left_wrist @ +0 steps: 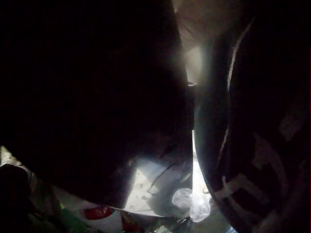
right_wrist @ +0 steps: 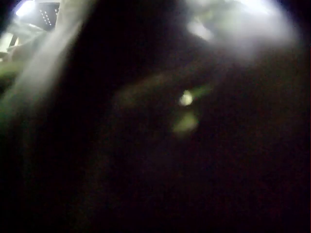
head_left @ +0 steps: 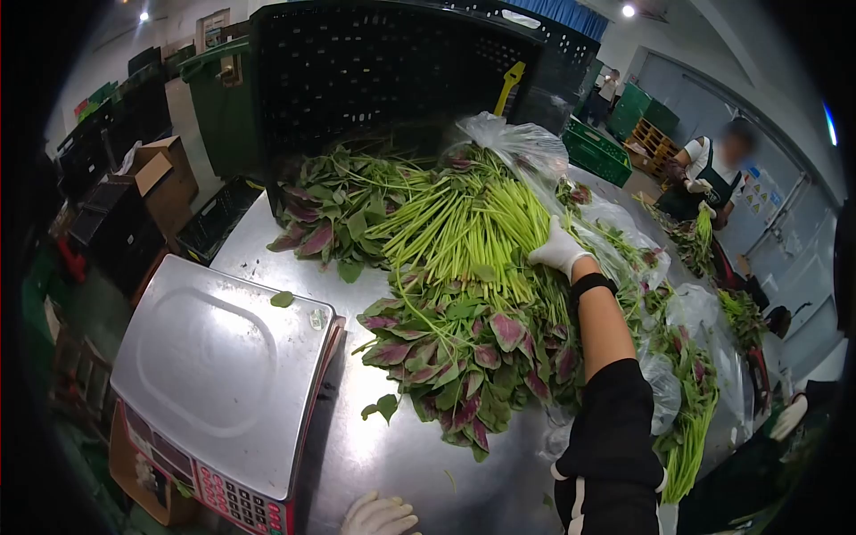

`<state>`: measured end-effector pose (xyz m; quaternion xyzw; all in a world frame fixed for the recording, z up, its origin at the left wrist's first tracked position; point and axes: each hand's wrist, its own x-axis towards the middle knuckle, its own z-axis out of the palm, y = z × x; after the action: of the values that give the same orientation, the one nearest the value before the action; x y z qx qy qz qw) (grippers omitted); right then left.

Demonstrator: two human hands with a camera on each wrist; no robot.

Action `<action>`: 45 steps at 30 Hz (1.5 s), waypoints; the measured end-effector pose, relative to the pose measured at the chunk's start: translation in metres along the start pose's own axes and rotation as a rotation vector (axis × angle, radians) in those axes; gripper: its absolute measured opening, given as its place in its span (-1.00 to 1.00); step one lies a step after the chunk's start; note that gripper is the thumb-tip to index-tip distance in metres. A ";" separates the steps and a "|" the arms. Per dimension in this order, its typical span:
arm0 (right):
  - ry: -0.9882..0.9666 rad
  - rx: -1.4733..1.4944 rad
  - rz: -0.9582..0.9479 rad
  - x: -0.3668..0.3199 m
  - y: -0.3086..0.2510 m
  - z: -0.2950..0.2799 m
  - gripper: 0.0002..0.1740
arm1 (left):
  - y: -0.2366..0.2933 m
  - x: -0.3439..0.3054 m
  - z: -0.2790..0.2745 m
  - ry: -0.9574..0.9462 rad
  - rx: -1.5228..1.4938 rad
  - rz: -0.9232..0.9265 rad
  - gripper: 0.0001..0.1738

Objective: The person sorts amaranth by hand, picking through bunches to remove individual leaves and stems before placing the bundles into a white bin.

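A large heap of leafy greens with purple-centred leaves point(head_left: 464, 348) and pale green stems point(head_left: 464, 223) lies on the metal table point(head_left: 357, 446). At the heap's right side, my gloved right hand point(head_left: 562, 250) rests on the stems, its fingertips partly lost among them. My left hand point(head_left: 379, 515), in a white glove, is low at the bottom edge of the head view, near the table's front, fingers loosely bent and holding nothing visible. Both wrist views are mostly dark and blurred; neither shows fingers clearly.
A scale point(head_left: 214, 357) with a loose leaf on its plate stands left of the heap. Behind rises a black perforated crate point(head_left: 383, 80). Plastic bags and more greens point(head_left: 691, 392) lie to the right. Another person point(head_left: 713, 169) stands at the far right, holding greens.
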<state>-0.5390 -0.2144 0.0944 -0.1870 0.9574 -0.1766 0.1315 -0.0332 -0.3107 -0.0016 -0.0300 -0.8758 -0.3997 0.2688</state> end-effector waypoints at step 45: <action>0.133 -0.142 -0.207 -0.040 -0.010 0.022 0.10 | 0.003 -0.003 0.000 -0.027 -0.011 -0.004 -0.62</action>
<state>-0.4932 -0.2139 0.0854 -0.2813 0.9497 -0.1332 0.0354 -0.0300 -0.3087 -0.0006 -0.0350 -0.8772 -0.4046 0.2561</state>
